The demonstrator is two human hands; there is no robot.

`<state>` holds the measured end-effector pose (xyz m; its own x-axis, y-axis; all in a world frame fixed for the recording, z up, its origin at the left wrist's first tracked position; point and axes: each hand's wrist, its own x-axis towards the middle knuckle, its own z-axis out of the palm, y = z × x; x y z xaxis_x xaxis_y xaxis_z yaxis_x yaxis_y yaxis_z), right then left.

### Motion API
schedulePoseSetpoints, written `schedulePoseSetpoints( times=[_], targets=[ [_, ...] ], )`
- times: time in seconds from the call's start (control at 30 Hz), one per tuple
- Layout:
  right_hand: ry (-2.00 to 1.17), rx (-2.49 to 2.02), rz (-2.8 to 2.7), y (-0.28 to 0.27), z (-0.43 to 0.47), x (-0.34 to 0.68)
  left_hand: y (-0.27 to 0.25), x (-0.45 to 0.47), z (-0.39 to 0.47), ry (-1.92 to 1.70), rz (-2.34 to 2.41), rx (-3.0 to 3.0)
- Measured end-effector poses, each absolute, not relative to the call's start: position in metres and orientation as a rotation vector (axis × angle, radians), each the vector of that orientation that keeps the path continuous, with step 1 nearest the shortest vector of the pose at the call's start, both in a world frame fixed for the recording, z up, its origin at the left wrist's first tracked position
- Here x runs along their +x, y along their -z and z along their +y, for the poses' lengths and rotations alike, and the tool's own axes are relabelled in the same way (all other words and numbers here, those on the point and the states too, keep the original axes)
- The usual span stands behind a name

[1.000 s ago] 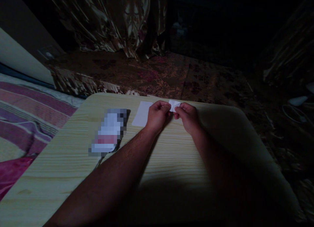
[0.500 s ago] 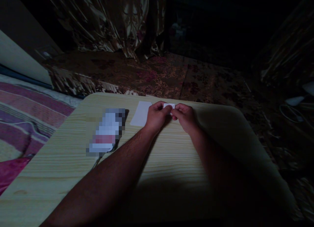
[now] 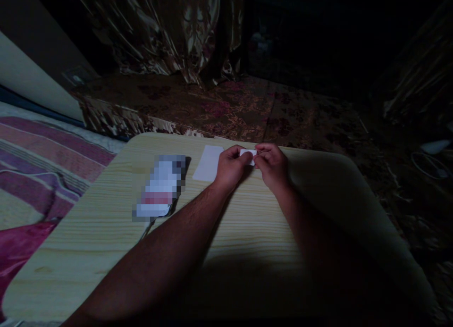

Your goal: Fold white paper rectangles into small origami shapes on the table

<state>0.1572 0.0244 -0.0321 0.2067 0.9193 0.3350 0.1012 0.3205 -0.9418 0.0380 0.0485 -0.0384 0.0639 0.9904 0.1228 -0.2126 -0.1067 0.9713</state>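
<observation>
Two hands (image 3: 230, 166) (image 3: 273, 164), both with a grip on one small white paper (image 3: 250, 152), one larger sheet (image 3: 206, 163) nearby

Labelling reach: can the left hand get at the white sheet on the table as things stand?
Probably yes: the white sheet lies close beside the left hand, nothing visible on it. That hand would likely need to release the small white paper first.

- My left forearm (image 3: 170, 251): bare, slanting from near left to far middle.
- My left hand (image 3: 230, 170): back upward, fingers curled, thumb (image 3: 248, 157) pointing right and closed in a pinch.
- My right forearm (image 3: 307, 223): deep in shadow, slanting from near right to far middle.
- My right hand (image 3: 276, 166): fingers bent, tips turned left, just beside my left thumb.
</observation>
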Motion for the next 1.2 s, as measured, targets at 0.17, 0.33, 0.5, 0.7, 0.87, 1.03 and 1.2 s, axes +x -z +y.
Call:
schedulePoseSetpoints(
  times=[0.17, 0.33, 0.5, 0.7, 0.87, 1.03, 1.2],
  targets=[
    [-0.76, -1.175, -1.276, 0.0311, 0.0232, 0.1578, 0.039, 0.0377, 0.0479, -1.327, 0.947, 1.194],
    [-0.746, -1.145, -1.247, 0.0329, 0.0259, 0.1571, 0.0379, 0.0376, 0.0469, -1.321, 0.96, 1.196],
    [-0.77, -1.141, -1.237, 0.0357, 0.0282, 0.157, 0.0353, 0.038, 0.0465, -1.323, 0.945, 1.162],
    [-0.758, -1.149, -1.218, 0.0369, 0.0288, 0.156, 0.0351, 0.0372, 0.0468, -1.314, 0.934, 1.158],
    [-0.734, -1.167, -1.224, 0.0346, 0.0265, 0.1531, 0.0357, 0.0375, 0.047, -1.325, 0.919, 1.166],
    [-0.702, -1.211, -1.222, 0.0327, 0.025, 0.1521, 0.0357, 0.0373, 0.0471, -1.325, 0.935, 1.176],
    [-0.657, -1.235, -1.222, 0.0332, 0.0255, 0.1525, 0.0379, 0.0367, 0.048, -1.332, 0.923, 1.2]
  ],
)
